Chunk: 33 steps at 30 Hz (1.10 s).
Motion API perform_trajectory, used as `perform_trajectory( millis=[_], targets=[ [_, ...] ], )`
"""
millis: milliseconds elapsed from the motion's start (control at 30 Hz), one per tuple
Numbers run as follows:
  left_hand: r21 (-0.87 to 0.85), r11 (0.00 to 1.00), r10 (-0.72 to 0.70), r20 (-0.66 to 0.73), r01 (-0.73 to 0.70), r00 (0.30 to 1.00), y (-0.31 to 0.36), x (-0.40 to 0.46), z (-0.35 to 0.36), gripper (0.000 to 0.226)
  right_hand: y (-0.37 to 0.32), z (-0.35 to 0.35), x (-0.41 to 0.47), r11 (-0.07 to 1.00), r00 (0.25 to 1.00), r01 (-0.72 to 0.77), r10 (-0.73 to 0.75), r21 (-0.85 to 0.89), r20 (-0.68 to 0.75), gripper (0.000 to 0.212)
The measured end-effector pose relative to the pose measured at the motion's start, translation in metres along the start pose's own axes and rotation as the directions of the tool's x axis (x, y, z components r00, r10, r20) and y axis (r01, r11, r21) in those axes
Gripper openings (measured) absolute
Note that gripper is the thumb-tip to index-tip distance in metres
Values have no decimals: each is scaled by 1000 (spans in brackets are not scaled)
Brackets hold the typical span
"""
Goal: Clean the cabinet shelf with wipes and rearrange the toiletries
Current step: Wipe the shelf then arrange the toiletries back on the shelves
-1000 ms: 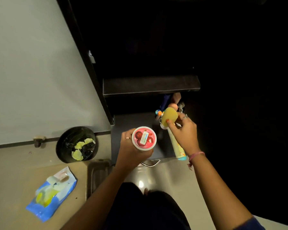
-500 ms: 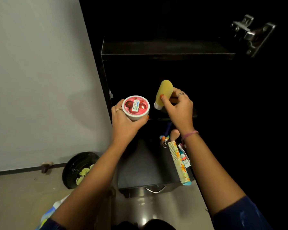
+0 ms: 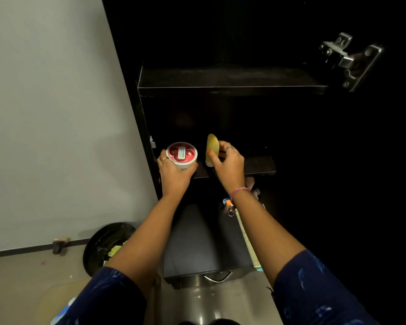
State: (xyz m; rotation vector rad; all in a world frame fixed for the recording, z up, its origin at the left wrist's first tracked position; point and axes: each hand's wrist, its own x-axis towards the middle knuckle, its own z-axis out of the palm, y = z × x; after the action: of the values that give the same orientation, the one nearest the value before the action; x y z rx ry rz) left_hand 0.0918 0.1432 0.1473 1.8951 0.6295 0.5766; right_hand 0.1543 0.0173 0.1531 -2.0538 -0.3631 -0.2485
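Observation:
My left hand [image 3: 175, 174] grips a round white jar with a red lid [image 3: 182, 154] at the left end of the dark middle cabinet shelf [image 3: 259, 165]. My right hand [image 3: 227, 166] holds a yellow tube [image 3: 212, 147] standing cap-down on the same shelf, just right of the jar. Whether the jar rests on the shelf or hovers above it I cannot tell. An upper shelf [image 3: 230, 83] is bare and dark.
Below, a grey drawer top [image 3: 197, 242] carries a long comb [image 3: 247, 240], a key ring and small toiletries [image 3: 227, 204]. A black bin [image 3: 103, 245] with yellow-green scraps stands on the floor at left. A blue wipes pack [image 3: 61, 313] lies bottom left. A metal hinge [image 3: 352, 59] sits upper right.
Both hands have risen from the drawer top to the middle shelf, carrying the jar and the yellow tube. The tube now stands upright at the shelf's front.

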Motion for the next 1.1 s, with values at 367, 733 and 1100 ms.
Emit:
perform_trajectory(
  millis=[367,733,1100],
  targets=[
    [1,999,-33,21,33,999,-14,2,6,99,2,13,-3,995,994,-94,95,22,-49,35],
    [-100,991,-97,-85,88,992,-15,-60,12,98,6,7,-28,939,965,-235,257,249,-59,63],
    [-125,819,-490,357,561,795,-68,-144,102,56,153,-51,-151,743,772,-636,619,-210,-148,31]
  ],
)
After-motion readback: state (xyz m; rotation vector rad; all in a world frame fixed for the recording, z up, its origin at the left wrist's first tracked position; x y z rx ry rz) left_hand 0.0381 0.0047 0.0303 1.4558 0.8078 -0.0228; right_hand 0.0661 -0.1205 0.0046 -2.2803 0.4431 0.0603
